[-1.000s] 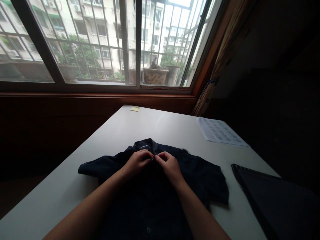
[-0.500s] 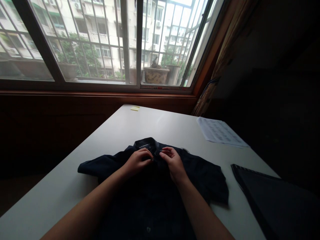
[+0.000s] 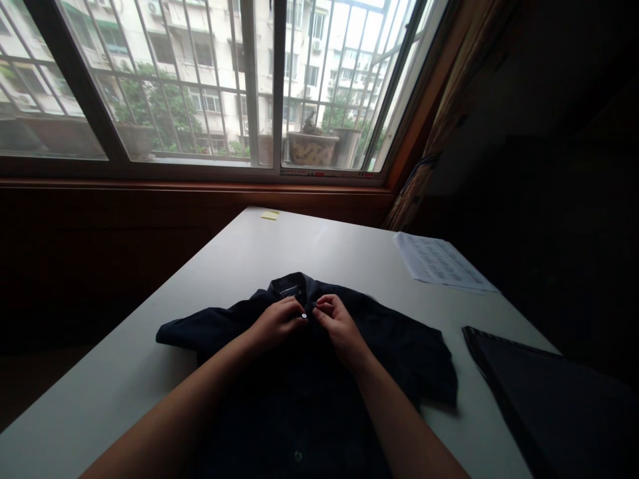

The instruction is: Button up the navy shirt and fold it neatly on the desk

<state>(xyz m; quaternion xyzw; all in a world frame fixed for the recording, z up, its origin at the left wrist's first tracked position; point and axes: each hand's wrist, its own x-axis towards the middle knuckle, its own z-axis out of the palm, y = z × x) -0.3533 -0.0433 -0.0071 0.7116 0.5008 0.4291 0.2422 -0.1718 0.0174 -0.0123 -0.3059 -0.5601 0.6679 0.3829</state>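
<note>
A dark navy shirt (image 3: 399,339) lies front up on the table, its collar (image 3: 308,286) toward the window and its short sleeves spread to both sides. My left hand (image 3: 277,322) pinches the shirt's front edge just below the collar, and a small pale button (image 3: 304,316) shows at its fingertips. Close beside it, my right hand (image 3: 338,326) has thumb and finger closed on the opposite front edge near the collar. Lower on the shirt front another button (image 3: 298,456) is faintly visible. The fabric between my forearms is too dark for detail.
On the white table (image 3: 329,249), a yellow sticky note (image 3: 270,215) lies at the far corner and printed sheets (image 3: 439,261) at the far right. A dark flat folded item (image 3: 544,392) lies on the right. Behind stands a barred window (image 3: 200,86) with a curtain (image 3: 424,153).
My right hand moved slightly away to the right with the collar edge, then came back toward the left hand. The pale button has come into clear view at the left fingertips.
</note>
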